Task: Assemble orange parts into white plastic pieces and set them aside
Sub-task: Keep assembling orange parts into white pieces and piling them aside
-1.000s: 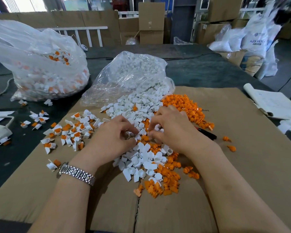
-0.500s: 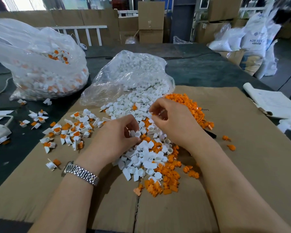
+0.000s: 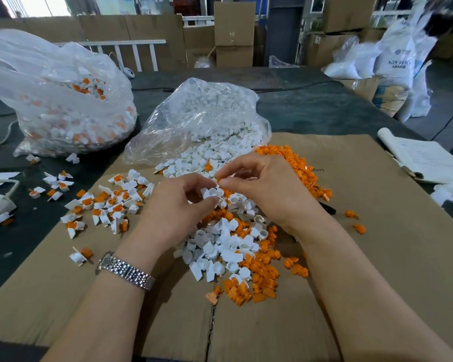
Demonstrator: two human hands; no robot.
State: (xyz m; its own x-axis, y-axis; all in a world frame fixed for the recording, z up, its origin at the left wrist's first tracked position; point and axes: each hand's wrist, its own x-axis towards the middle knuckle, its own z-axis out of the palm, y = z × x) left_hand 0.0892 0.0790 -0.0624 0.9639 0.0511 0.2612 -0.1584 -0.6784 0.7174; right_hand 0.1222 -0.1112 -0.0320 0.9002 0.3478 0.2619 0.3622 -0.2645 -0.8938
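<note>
1 small white cup-shaped piece [image 3: 210, 193] between left hand [image 3: 177, 207] fingers

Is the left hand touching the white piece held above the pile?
Touching. The head view shows the left hand pinching the white piece between thumb and fingers.

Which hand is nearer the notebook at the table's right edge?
Right. The right hand sits mid-cardboard, left of the notebook; the left hand lies farther left still.

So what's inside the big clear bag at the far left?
The clear bag holds white pieces with orange parts showing in them, seemingly finished assemblies like the loose ones set aside on the cardboard. Crinkled plastic hides the lower layers.
</note>
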